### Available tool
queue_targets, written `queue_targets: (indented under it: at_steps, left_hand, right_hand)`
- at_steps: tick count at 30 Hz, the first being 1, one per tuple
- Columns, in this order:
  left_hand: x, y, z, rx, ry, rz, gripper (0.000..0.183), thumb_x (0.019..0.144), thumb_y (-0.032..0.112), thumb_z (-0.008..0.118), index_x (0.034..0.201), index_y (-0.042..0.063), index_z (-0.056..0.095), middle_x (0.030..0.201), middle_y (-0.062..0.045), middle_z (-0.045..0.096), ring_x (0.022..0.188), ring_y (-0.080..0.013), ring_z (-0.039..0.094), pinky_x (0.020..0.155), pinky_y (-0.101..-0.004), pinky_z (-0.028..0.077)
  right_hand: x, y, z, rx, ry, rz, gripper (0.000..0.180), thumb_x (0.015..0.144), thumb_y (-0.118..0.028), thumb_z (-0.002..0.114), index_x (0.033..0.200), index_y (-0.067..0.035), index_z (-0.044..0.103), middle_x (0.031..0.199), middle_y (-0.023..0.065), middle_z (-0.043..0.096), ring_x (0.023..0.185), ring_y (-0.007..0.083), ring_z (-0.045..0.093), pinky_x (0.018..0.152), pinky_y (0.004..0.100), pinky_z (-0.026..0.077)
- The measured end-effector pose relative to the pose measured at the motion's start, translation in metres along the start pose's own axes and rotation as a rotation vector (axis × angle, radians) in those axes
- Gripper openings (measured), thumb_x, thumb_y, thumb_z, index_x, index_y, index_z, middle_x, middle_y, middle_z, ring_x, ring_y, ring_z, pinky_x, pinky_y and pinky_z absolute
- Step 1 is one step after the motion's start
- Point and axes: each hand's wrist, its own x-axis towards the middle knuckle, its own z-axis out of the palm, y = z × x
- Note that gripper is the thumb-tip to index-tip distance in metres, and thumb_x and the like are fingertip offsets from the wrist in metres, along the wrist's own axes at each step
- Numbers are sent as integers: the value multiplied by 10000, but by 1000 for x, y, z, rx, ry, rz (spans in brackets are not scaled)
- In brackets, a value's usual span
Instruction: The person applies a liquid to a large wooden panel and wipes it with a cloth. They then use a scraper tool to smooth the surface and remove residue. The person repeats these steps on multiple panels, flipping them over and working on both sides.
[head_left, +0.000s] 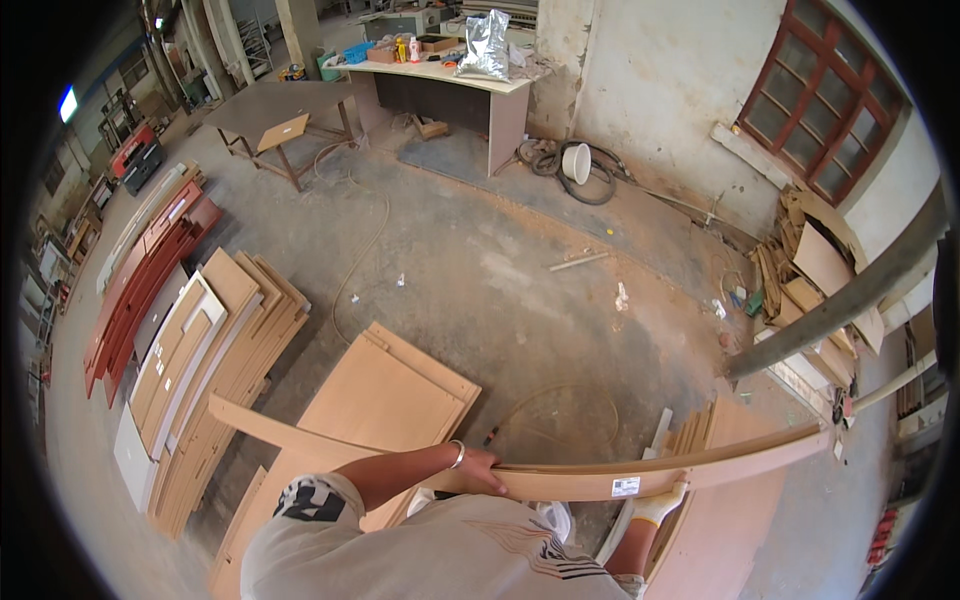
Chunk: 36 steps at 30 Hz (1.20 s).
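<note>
A long narrow wood-look board (570, 484) stretches across in front of my body, and the lens bends it into an arc. It seems to be a stack of more than one strip, and a white printed label (625, 487) sticks to its near face. My left hand (480, 472), bare with a bracelet at the wrist, grips it near the middle. Further right, my right hand (661, 506) in a white work glove holds the lower edge; its fingers are partly hidden. Wide wood-look panels (401, 375) lie beneath the board's left part.
Stacked panels (217, 360) and red boards (150, 255) line the left. More panels (739, 517) lie at the right near a slanting grey pole (840, 300) and scrap cardboard (817, 262). A hose (360, 255) crosses the floor. Two tables (281, 109) (442, 67) stand beyond.
</note>
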Motion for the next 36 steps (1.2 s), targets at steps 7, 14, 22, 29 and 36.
queue_targets:
  at_steps: [7,14,22,29,36]
  left_hand:
    - [-7,-6,-130,-133,115,-91,990,767,655,771,1407,-66,549,1352,-248,637,1265,-345,608,1080,-406,453]
    - [67,-44,-290,-393,157,-62,937,770,592,796,1402,-64,578,1353,-240,651,1281,-323,609,1096,-399,448]
    - [52,-8,-480,-373,87,-258,960,864,686,690,1495,-14,506,1480,-216,562,1371,-307,513,1162,-412,375]
    - [12,-180,-583,-270,96,-532,976,871,782,593,1450,-3,554,1421,-199,597,1317,-327,547,1118,-428,411]
    - [2,-239,-848,-289,111,-456,996,858,816,565,1328,-60,618,1280,-196,666,1169,-306,623,1004,-429,481]
  right_hand:
    - [144,82,102,-92,83,122,677,879,-577,678,1424,-199,542,1338,56,625,1196,314,606,991,524,522]
    - [340,163,196,-97,115,225,625,836,-538,701,1342,-190,589,1286,65,640,1167,328,615,995,550,515]
    - [510,200,307,-232,127,312,614,886,-599,653,1341,-190,601,1276,52,658,1124,318,641,973,532,527]
    - [603,300,409,-315,208,383,578,922,-586,564,1351,-200,593,1303,59,650,1122,316,642,941,563,538]
    - [715,422,581,-210,86,355,554,948,-582,498,1332,-192,578,1263,82,641,1142,351,623,982,569,520]
